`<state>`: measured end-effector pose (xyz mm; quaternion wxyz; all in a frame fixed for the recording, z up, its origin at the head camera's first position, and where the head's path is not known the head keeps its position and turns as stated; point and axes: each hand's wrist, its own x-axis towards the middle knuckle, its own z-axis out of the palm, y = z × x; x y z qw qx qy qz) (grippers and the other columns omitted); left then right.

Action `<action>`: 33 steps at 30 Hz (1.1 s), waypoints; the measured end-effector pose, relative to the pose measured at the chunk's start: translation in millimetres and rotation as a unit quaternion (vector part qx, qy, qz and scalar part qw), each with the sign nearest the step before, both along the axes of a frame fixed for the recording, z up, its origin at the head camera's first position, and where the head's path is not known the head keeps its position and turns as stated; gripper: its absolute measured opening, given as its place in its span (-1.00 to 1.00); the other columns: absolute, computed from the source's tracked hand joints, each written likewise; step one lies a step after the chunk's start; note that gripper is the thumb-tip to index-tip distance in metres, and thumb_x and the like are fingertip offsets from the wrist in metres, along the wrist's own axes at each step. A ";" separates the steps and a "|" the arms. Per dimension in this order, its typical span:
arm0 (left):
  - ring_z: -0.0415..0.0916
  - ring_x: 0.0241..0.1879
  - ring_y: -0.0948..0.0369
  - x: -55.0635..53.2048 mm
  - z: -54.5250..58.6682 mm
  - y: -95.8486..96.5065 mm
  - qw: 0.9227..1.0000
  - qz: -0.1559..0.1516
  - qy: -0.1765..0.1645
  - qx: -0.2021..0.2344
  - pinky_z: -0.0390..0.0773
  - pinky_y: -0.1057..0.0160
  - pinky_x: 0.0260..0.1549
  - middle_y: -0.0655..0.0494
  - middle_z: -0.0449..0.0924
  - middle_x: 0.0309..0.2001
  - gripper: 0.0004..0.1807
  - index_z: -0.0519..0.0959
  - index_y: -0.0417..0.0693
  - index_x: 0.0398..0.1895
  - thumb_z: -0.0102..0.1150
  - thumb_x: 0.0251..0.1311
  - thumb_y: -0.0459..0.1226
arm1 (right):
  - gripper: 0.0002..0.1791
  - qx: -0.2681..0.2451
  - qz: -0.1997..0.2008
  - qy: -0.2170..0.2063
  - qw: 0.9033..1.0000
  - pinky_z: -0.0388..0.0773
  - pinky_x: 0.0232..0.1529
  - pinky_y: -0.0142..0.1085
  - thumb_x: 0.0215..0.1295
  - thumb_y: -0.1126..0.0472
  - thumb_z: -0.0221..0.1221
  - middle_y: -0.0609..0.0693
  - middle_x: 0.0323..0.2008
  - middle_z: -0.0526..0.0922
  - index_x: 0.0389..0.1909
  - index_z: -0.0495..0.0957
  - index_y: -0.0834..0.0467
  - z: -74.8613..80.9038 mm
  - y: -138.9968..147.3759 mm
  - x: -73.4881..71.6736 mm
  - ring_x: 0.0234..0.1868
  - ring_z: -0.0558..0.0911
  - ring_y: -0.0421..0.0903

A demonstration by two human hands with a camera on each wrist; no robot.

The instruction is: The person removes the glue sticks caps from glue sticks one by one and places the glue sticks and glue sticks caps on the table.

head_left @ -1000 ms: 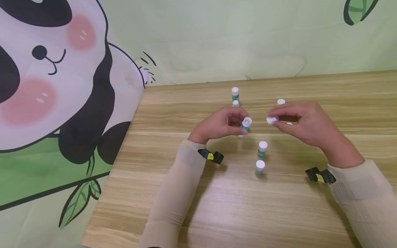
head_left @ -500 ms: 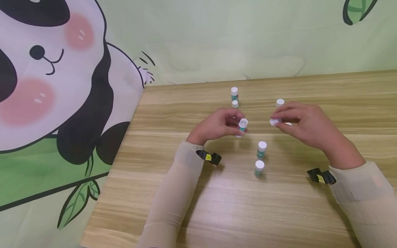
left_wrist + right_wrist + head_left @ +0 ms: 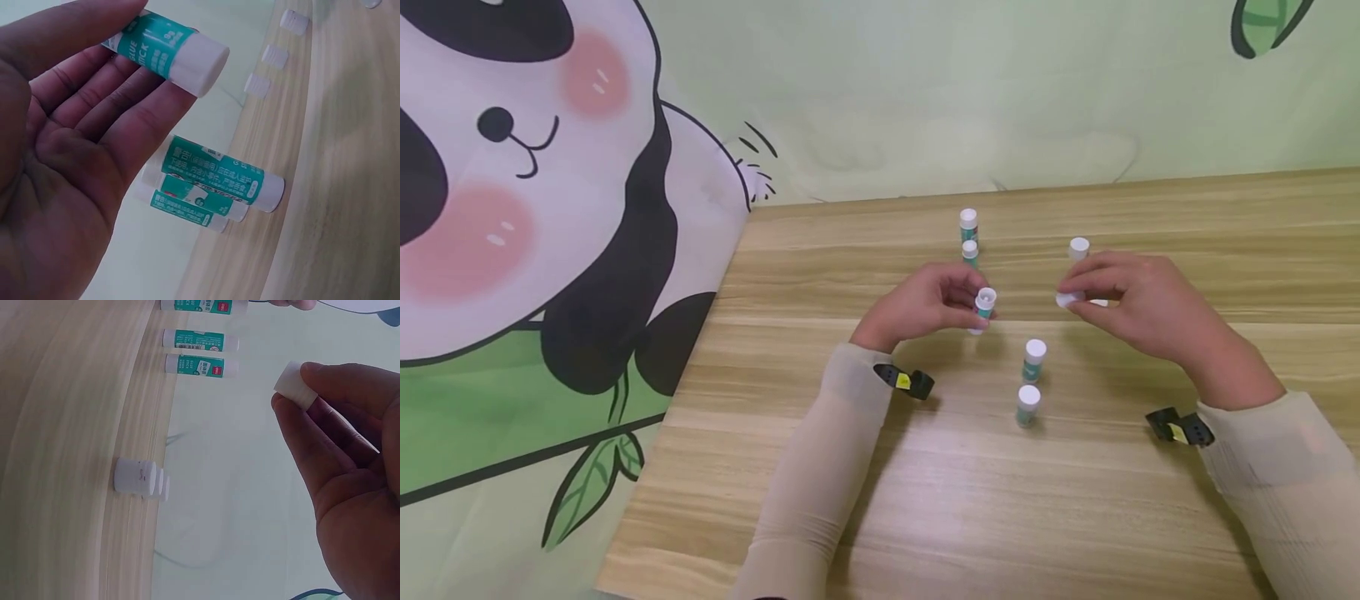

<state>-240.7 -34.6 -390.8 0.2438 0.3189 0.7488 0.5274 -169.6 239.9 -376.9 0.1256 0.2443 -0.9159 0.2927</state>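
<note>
My left hand (image 3: 928, 302) holds a green-and-white glue stick (image 3: 985, 307) upright between thumb and fingers; its uncapped top shows an open white rim. In the left wrist view, this glue stick (image 3: 172, 53) appears above others standing behind it. Off to the right, my right hand (image 3: 1138, 304) pinches a small white cap (image 3: 1067, 298) between thumb and fingertips. The right wrist view shows the cap (image 3: 297, 385) clear of the table. A gap lies between the cap and the held glue stick.
Two glue sticks stand at the back, a far one (image 3: 969, 229) and a nearer one (image 3: 970, 252). Two more stand in front, one (image 3: 1033, 360) behind another (image 3: 1028, 406). White caps (image 3: 132, 475) sit in a row on the wooden table (image 3: 925, 500), partly behind the right hand in the head view.
My left hand has drawn slightly left and down with the glue stick. The right hand has shifted a little right with the cap, widening the gap. The standing glue sticks have not moved.
</note>
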 end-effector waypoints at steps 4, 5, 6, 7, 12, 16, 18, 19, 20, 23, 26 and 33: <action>0.68 -0.18 0.16 -0.2 -2.4 -1.8 1.000 0.004 0.001 -0.008 0.66 0.20 -0.09 -0.06 0.69 -0.21 -0.72 0.56 -0.19 -0.14 0.37 0.06 -0.44 | -0.84 0.009 0.002 -0.001 1.000 0.48 -0.34 -0.39 0.14 0.24 0.35 -0.05 -0.14 0.70 -0.23 0.74 0.07 -1.7 1.4 0.7 -0.27 0.64 -0.12; 0.68 -0.18 0.16 -0.4 -2.8 -2.4 1.000 0.006 0.003 -0.010 0.65 0.20 -0.09 -0.05 0.68 -0.21 -0.72 0.56 -0.18 -0.14 0.37 0.06 -0.43 | -0.84 0.010 0.003 0.000 1.000 0.48 -0.34 -0.38 0.14 0.24 0.35 -0.04 -0.14 0.70 -0.23 0.74 0.07 -2.2 1.8 0.7 -0.26 0.64 -0.12; 0.68 -0.18 0.17 -0.6 -3.3 -3.1 1.000 0.008 0.005 -0.013 0.65 0.21 -0.09 -0.03 0.68 -0.21 -0.72 0.57 -0.17 -0.14 0.37 0.07 -0.42 | -0.84 0.013 0.002 -0.003 1.000 0.49 -0.33 -0.37 0.15 0.24 0.34 -0.02 -0.13 0.70 -0.22 0.74 0.08 -2.7 2.3 0.8 -0.25 0.65 -0.10; 0.67 -0.17 0.17 -0.8 -3.6 -3.7 1.000 0.010 0.007 -0.015 0.65 0.22 -0.08 -0.02 0.68 -0.21 -0.72 0.57 -0.16 -0.14 0.37 0.06 -0.42 | -0.84 0.015 0.002 -0.007 1.000 0.49 -0.32 -0.36 0.15 0.24 0.34 -0.01 -0.13 0.69 -0.22 0.74 0.08 -3.4 2.7 1.0 -0.23 0.65 -0.08; 0.66 -0.17 0.16 -1.2 -5.9 -6.4 1.000 0.015 -0.005 -0.017 0.64 0.22 -0.08 0.01 0.67 -0.21 -0.73 0.58 -0.15 -0.15 0.38 0.06 -0.40 | -0.84 0.030 -0.003 -0.028 0.999 0.53 -0.29 -0.23 0.17 0.23 0.33 0.04 -0.12 0.69 -0.21 0.74 0.10 -5.4 4.0 2.4 -0.20 0.66 -0.02; 0.65 -0.15 0.17 -0.9 -7.4 -8.0 1.000 0.020 -0.016 -0.018 0.64 0.23 -0.08 -0.08 0.68 -0.18 -0.73 0.58 -0.18 -0.14 0.38 0.07 -0.40 | -0.84 0.035 -0.003 -0.025 0.999 0.54 -0.29 -0.21 0.16 0.24 0.33 0.03 -0.13 0.69 -0.22 0.74 0.10 -6.4 4.5 2.7 -0.21 0.67 -0.02; 0.66 -0.14 0.16 -1.0 -8.2 -8.6 1.000 0.020 -0.018 -0.015 0.64 0.23 -0.07 -0.14 0.69 -0.15 -0.72 0.58 -0.21 -0.12 0.37 0.07 -0.40 | -0.84 0.034 -0.001 -0.024 0.999 0.54 -0.29 -0.21 0.16 0.25 0.33 0.03 -0.14 0.70 -0.22 0.74 0.11 -6.8 4.7 3.0 -0.21 0.67 -0.02; 0.66 -0.14 0.16 -1.1 -8.6 -8.9 1.000 0.019 -0.017 -0.013 0.64 0.22 -0.06 -0.17 0.68 -0.13 -0.72 0.58 -0.22 -0.12 0.37 0.07 -0.41 | -0.85 0.033 0.000 -0.025 0.999 0.54 -0.30 -0.21 0.17 0.25 0.33 0.03 -0.15 0.70 -0.22 0.74 0.11 -7.0 4.8 3.1 -0.22 0.67 -0.02; 0.67 -0.13 0.15 -1.1 -9.0 -9.1 1.000 0.018 -0.016 -0.012 0.64 0.22 -0.06 -0.19 0.68 -0.13 -0.72 0.59 -0.22 -0.12 0.37 0.07 -0.41 | -0.85 0.033 0.001 -0.024 0.999 0.54 -0.30 -0.22 0.17 0.25 0.33 0.03 -0.15 0.70 -0.23 0.74 0.12 -7.3 4.9 3.2 -0.22 0.67 -0.02; 0.67 -0.13 0.14 -1.2 -9.7 -10.0 1.000 0.018 -0.014 -0.008 0.64 0.21 -0.07 -0.23 0.68 -0.12 -0.73 0.59 -0.20 -0.13 0.37 0.07 -0.42 | -0.85 0.034 0.003 -0.024 0.999 0.55 -0.27 -0.20 0.17 0.27 0.32 0.03 -0.15 0.71 -0.23 0.74 0.13 -8.8 5.3 3.4 -0.21 0.68 -0.01; 0.66 -0.14 0.15 -1.2 -10.3 -10.5 1.000 0.019 -0.011 -0.007 0.63 0.23 -0.08 -0.23 0.67 -0.12 -0.74 0.60 -0.17 -0.16 0.38 0.06 -0.42 | -0.84 0.037 0.004 -0.026 0.999 0.56 -0.21 -0.13 0.16 0.29 0.33 0.06 -0.14 0.71 -0.22 0.74 0.15 -10.9 5.6 3.4 -0.17 0.68 0.02; 0.65 -0.19 0.18 -1.5 -12.9 -11.2 0.999 0.029 -0.010 -0.014 0.64 0.23 -0.10 -0.05 0.68 -0.20 -0.73 0.59 -0.18 -0.17 0.39 0.04 -0.42 | -0.83 0.042 -0.002 -0.056 0.998 0.56 -0.09 0.04 0.18 0.30 0.30 0.11 -0.10 0.70 -0.19 0.73 0.18 -13.8 6.7 3.9 -0.05 0.65 0.12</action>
